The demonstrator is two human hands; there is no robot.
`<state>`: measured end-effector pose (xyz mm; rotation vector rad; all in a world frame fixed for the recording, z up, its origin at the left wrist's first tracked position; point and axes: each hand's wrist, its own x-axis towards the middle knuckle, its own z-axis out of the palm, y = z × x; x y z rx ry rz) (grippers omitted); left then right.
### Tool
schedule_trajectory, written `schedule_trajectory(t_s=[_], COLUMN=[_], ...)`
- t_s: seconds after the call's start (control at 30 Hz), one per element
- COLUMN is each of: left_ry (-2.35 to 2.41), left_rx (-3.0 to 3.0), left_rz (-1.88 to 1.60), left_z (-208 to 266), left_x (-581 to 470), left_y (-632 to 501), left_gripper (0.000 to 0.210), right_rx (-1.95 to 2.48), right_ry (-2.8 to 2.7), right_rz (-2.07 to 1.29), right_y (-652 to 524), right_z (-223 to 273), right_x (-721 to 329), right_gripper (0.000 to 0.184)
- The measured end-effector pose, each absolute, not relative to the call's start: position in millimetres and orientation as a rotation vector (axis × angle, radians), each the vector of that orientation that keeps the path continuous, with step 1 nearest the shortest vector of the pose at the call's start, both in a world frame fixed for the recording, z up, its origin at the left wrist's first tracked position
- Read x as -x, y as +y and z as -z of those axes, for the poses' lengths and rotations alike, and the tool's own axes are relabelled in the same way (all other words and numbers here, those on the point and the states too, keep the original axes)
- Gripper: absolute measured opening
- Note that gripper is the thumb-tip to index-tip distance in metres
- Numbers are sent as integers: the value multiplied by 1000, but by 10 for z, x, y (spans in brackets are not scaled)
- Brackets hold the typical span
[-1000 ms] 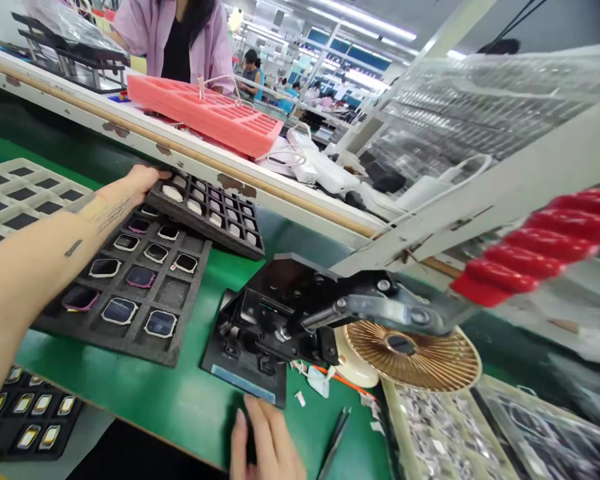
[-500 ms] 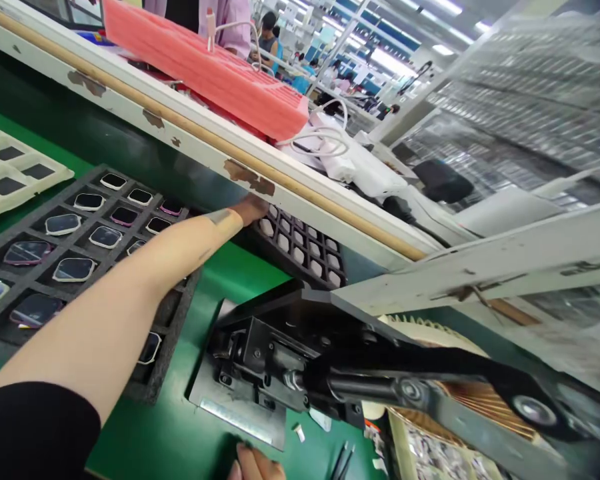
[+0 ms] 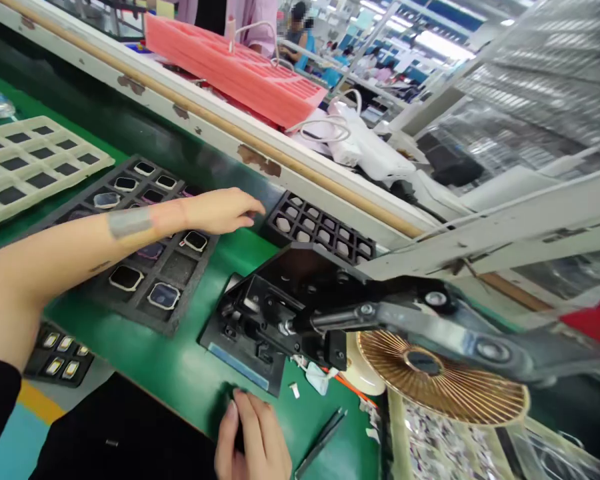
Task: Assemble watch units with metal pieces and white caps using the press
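My left hand (image 3: 233,210) reaches across at the back, fingers stretched to the right and slightly bent, close to the left edge of a dark tray (image 3: 325,233) of small pale rounded pieces. Nothing shows in its fingers. Beneath my left arm lies a grey foam tray (image 3: 183,267) with square watch-like screens (image 3: 164,295) in its compartments. My right hand (image 3: 255,437) rests near the front edge, fingers curled and thumb against them; a dark spot shows between them, but I cannot make out what it is. In front of it stands a black lever clamp (image 3: 280,320) on a flat plate.
Black tweezers (image 3: 323,440) and a small white piece (image 3: 294,390) lie on the green table. A gold ribbed disc (image 3: 445,377) is at right, under the clamp's lever. A cream tray (image 3: 43,160) is at far left. The shelf edge (image 3: 205,127) runs overhead with pink foam (image 3: 235,63).
My left hand has drawn out from under the shelf, at the far tray's left edge. The view has shifted, so more of my right hand and the gold disc show.
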<state>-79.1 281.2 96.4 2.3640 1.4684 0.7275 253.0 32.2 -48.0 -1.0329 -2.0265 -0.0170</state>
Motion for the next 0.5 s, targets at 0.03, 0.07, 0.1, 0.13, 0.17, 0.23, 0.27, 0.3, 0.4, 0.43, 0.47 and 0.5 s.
schedule_trajectory(t_s=[0.03, 0.07, 0.1, 0.13, 0.17, 0.23, 0.27, 0.3, 0.4, 0.43, 0.47, 0.5], left_ry=[1488, 1541, 1593, 1627, 1667, 1764, 1812, 1858, 1948, 1956, 1954, 1948], left_rx=[-2375, -2354, -2306, -2248, -2201, -2192, -2214, -2249, -2342, -2363, -2376, -2381], left_rz=[-744, -791, -812, -804, -784, -727, -683, -629, -485, -482, -510, -566], left_z=[-939, -897, -838, -764, -682, -521, -456, -407, -336, -319, -296, -263], left_x=[878, 944, 987, 1009, 1015, 996, 978, 958, 898, 886, 884, 894], left_y=[2443, 2065, 1698, 1360, 1067, 652, 533, 465, 449, 463, 472, 473], left_gripper=[33, 30, 28, 28, 30, 29, 26, 24, 25, 26, 27, 28], right_rx=[1006, 989, 982, 980, 973, 961, 955, 950, 972, 1001, 1042, 1096], right_ry=[-2024, -2025, -2034, -2052, -2078, -2125, -2138, -2143, -2064, -2016, -1960, -1901], right_rz=[-10, -37, -64, -85, -98, -106, -112, -130, -244, -261, -247, -201], right_y=[336, 351, 367, 381, 393, 402, 398, 391, 361, 356, 355, 360], right_z=[444, 412, 384, 360, 339, 302, 281, 256, 152, 111, 72, 38], right_x=[-2522, -2512, -2499, -2483, -2465, -2430, -2417, -2412, -2469, -2521, -2589, -2674], right_gripper=[23, 21, 18, 16, 14, 12, 12, 12, 19, 22, 24, 26])
